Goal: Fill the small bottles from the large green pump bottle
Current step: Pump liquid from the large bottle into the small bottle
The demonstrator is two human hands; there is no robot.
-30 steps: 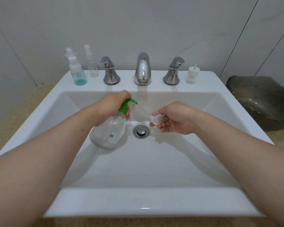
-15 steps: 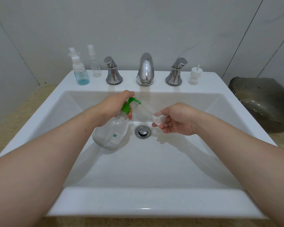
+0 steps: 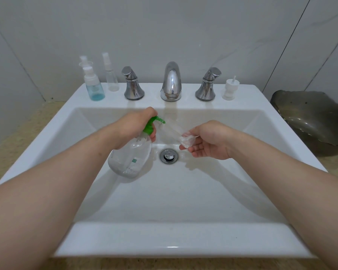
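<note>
- Almost nothing has shifted over the last second: both hands keep the same pose above the basin, and only the viewpoint has drifted slightly.
- The left hand (image 3: 133, 127) is wrapped round the neck of the large clear plastic bottle with a green pump head (image 3: 131, 156). It hangs tilted over the white ceramic sink (image 3: 164, 240), left of the chrome drain (image 3: 168, 156).
- The right hand (image 3: 209, 142) pinches the base of the small clear plastic bottle (image 3: 176, 131) between thumb and fingertips, with its other fingers loosely spread beneath. This bottle slants up so that its mouth meets the green nozzle.
- The large bottle seems to hold little liquid, though clear fluid in clear plastic is hard to judge, so it is probably light. Its thin walls would give under a squeeze. The neck is the stiffest hold and keeps a finger near the pump.
- The small bottle is likely near weightless, smooth, and slick if wet. A pinch at the base gives little leverage against the nozzle's push, so a hold nearer mid-body would steady it.
- On the back ledge a pale blue spray bottle (image 3: 95, 88) and a slim clear spray bottle (image 3: 111, 80) stand left of the chrome faucet (image 3: 171, 82). A loose white spray cap (image 3: 230, 90) sits at the right.
</note>
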